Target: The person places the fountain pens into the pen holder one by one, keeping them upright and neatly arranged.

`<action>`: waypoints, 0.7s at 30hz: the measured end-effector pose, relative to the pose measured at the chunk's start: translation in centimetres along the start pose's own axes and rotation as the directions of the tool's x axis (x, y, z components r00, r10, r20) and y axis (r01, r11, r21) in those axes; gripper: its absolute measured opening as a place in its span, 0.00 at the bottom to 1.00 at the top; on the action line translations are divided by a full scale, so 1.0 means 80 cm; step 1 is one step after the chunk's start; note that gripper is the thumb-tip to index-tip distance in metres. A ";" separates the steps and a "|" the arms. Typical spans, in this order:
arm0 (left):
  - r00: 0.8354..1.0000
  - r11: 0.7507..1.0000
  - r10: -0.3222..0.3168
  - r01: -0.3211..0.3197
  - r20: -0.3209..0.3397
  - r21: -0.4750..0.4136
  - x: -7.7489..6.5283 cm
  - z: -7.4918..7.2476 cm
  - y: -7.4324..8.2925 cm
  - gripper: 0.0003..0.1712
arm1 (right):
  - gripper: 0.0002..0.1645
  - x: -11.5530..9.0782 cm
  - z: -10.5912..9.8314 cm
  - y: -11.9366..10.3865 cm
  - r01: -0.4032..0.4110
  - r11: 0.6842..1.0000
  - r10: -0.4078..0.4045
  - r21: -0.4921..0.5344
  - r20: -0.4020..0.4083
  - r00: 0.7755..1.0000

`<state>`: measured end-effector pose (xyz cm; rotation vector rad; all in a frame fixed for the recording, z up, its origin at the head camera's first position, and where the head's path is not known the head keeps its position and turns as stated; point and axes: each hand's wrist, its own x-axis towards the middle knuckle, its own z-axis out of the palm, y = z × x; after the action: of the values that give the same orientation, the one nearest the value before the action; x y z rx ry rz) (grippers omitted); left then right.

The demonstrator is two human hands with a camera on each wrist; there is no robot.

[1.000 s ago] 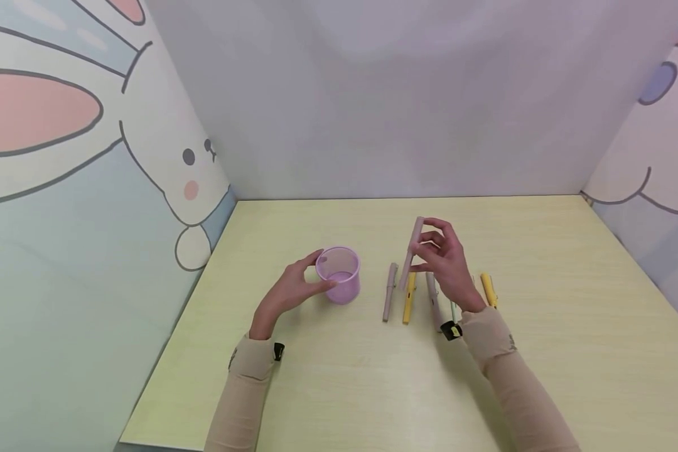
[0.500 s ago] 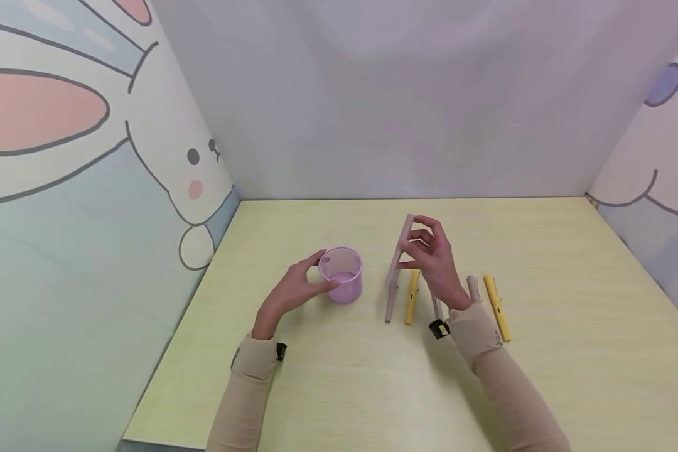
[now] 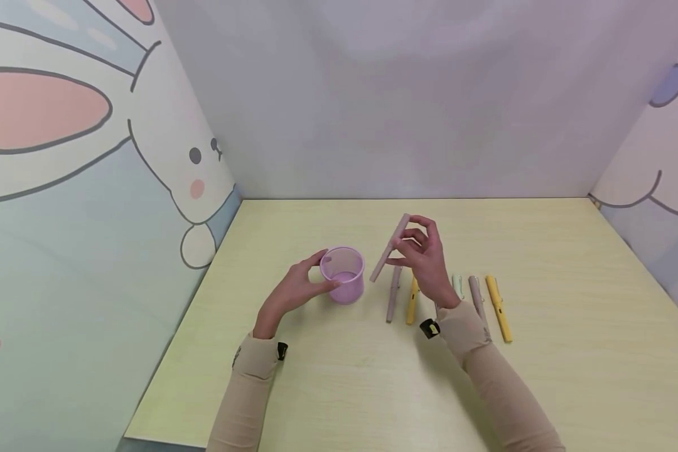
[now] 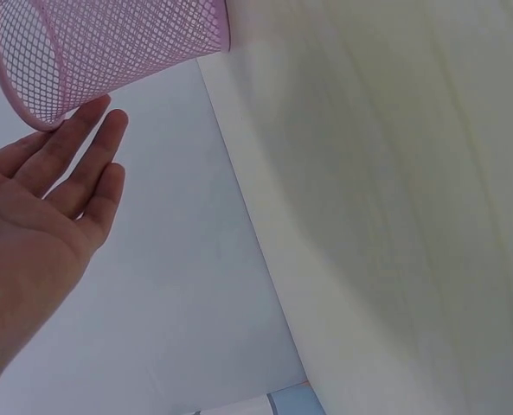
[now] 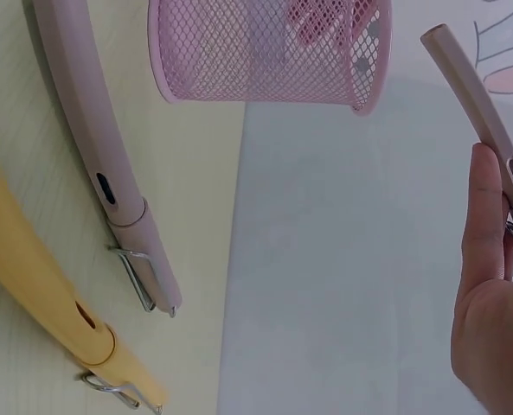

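Observation:
A pink mesh pen holder (image 3: 347,291) stands upright on the table. My left hand (image 3: 292,291) holds it at the rim, thumb on the near side and fingers on the far side; the left wrist view shows the fingers (image 4: 81,160) against the rim. In my right hand (image 3: 427,265) a mauve pen (image 3: 388,250) is pinched, tilted, its lower end just right of the holder and above the table. The right wrist view shows the held pen's clip beside my fingers, and its barrel end (image 5: 468,82) pointing away from the hand.
Right of the holder lie a mauve pen (image 3: 393,298) and a yellow pen (image 3: 412,304). Farther right are a pale green pen (image 3: 457,284), another mauve pen (image 3: 477,294) and a yellow pen (image 3: 499,311), some partly hidden by my right arm. Walls border the table (image 3: 339,389).
My right hand has moved left with the mauve pen, bringing its lower end near the pen holder and tilting it more. The left hand stays on the holder.

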<state>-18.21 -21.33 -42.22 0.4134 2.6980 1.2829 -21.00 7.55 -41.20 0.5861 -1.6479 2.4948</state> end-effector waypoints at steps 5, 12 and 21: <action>1.000 1.000 -0.004 0.004 0.002 -0.009 0.000 0.001 0.001 0.52 | 0.28 0.001 0.006 0.003 -0.005 0.999 0.006 0.034 -0.019 1.000; 1.000 1.000 -0.008 0.008 0.007 -0.001 0.001 0.001 -0.001 0.52 | 0.28 0.004 0.013 0.009 0.007 0.998 -0.005 0.067 -0.033 0.999; 1.000 1.000 -0.020 0.020 0.005 0.001 0.001 0.000 -0.001 0.52 | 0.28 0.010 0.018 0.017 0.034 0.998 -0.032 0.047 -0.048 0.998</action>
<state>-18.32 -21.30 -42.27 0.3886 2.6920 1.2741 -21.72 5.55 -41.61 0.5497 -1.5542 2.5105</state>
